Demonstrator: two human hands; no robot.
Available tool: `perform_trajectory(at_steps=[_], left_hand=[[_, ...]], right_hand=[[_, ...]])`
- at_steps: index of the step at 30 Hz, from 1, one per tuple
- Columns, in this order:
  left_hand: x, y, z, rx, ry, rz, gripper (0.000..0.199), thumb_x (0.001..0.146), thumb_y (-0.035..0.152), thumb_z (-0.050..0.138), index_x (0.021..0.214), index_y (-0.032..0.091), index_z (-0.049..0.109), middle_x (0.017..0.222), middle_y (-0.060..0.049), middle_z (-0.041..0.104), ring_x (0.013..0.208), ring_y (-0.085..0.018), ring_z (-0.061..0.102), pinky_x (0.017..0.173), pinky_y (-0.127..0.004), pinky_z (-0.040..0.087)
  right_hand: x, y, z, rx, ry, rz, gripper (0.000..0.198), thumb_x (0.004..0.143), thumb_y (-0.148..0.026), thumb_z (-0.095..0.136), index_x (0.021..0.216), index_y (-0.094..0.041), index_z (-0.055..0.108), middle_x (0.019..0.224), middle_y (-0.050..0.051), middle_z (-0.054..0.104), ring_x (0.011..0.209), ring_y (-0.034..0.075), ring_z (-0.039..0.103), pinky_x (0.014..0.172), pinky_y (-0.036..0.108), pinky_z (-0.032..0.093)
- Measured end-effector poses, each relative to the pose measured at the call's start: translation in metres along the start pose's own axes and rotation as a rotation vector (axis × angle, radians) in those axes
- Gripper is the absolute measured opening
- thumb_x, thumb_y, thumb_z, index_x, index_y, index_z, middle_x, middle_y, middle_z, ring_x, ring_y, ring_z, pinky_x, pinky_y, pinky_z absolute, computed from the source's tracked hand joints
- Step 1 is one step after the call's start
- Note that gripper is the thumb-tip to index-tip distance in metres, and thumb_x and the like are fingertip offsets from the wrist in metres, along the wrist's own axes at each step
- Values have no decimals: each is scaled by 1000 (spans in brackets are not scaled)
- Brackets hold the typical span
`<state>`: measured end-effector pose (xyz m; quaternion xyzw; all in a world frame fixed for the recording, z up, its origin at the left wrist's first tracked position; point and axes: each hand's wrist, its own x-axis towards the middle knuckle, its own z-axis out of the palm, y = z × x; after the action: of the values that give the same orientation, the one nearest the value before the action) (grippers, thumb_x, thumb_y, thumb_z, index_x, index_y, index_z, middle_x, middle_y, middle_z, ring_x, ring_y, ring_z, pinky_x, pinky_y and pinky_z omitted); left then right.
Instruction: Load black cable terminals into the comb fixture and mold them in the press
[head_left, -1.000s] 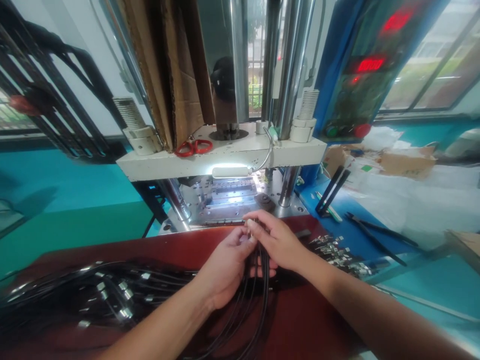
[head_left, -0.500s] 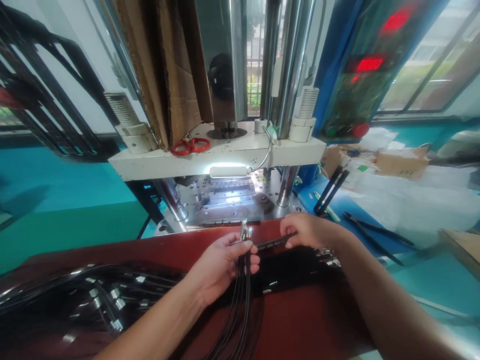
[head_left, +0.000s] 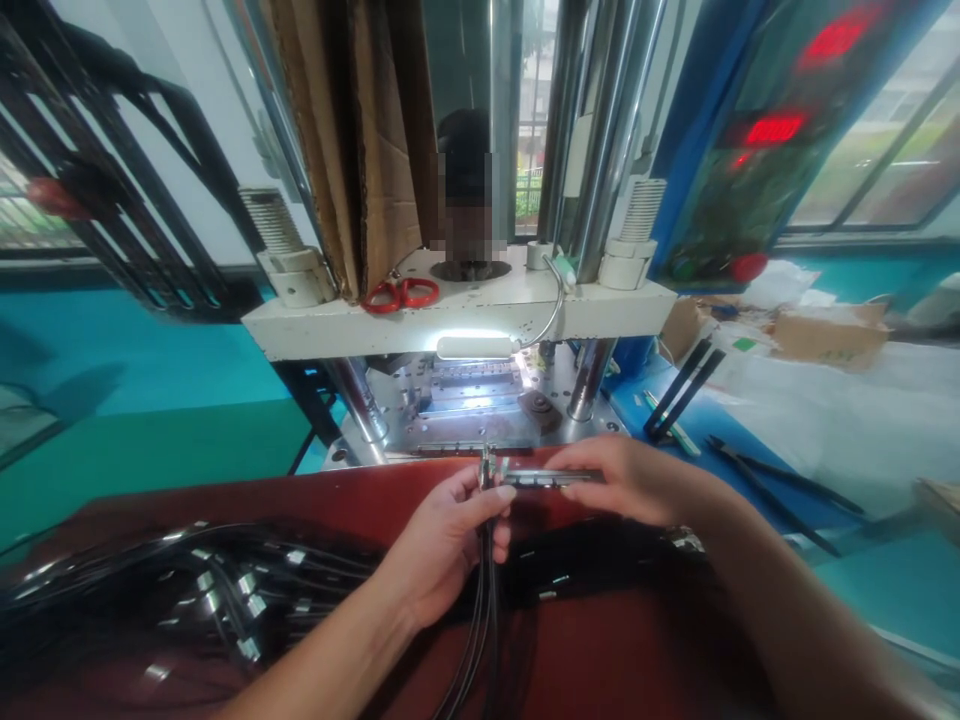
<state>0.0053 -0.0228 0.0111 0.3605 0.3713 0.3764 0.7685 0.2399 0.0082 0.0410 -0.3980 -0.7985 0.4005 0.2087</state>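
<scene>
My left hand (head_left: 442, 540) is closed around a small bunch of black cables (head_left: 489, 590), whose metal connector ends (head_left: 486, 465) stick up above my thumb. The cables hang down over the dark red work surface. From the right, my right hand (head_left: 630, 480) pinches a narrow metal bar (head_left: 544, 479) with dark notches along it. The bar lies level, and its left end is close to the connectors; whether they touch I cannot tell. A heap of black cables with metal ends (head_left: 247, 590) lies to the left of my left forearm.
Ahead stands a press with a white plate (head_left: 465, 325), a lit lamp (head_left: 474, 346) and a metal fixture (head_left: 472, 385) below. Red-handled scissors (head_left: 401, 294) rest on the plate. Pliers (head_left: 780, 490) lie on the blue surface at the right, near a cardboard box (head_left: 829, 335).
The bar has turned from a slant to level, its shiny side now showing. My right hand has shifted slightly right with it. The whole view has moved a little.
</scene>
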Motion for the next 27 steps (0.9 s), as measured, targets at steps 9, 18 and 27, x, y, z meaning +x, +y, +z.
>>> perform_trajectory(at_steps=[9, 18, 27], left_hand=[[9, 3, 1, 34, 8, -42, 21, 81, 31, 66, 87, 14, 55, 69, 3, 50, 52, -4, 46, 49, -17, 39], [16, 1, 0, 19, -37, -90, 19, 80, 28, 66, 90, 14, 59, 73, 0, 55, 52, -6, 49, 47, -19, 39], [16, -5, 0, 10, 16, -133, 15, 80, 26, 64, 87, 14, 60, 70, 1, 53, 44, -3, 42, 41, -17, 33]], right_hand=[[35, 6, 60, 721, 394, 195, 32, 85, -49, 54, 92, -18, 57, 65, -5, 48, 41, 4, 35, 32, 15, 21], [45, 11, 79, 833, 578, 161, 35, 88, -49, 49, 109, -22, 57, 74, -3, 52, 42, 5, 38, 32, 15, 24], [42, 6, 82, 773, 524, 177, 38, 88, -50, 49, 114, -24, 57, 69, -4, 50, 43, 5, 39, 33, 15, 29]])
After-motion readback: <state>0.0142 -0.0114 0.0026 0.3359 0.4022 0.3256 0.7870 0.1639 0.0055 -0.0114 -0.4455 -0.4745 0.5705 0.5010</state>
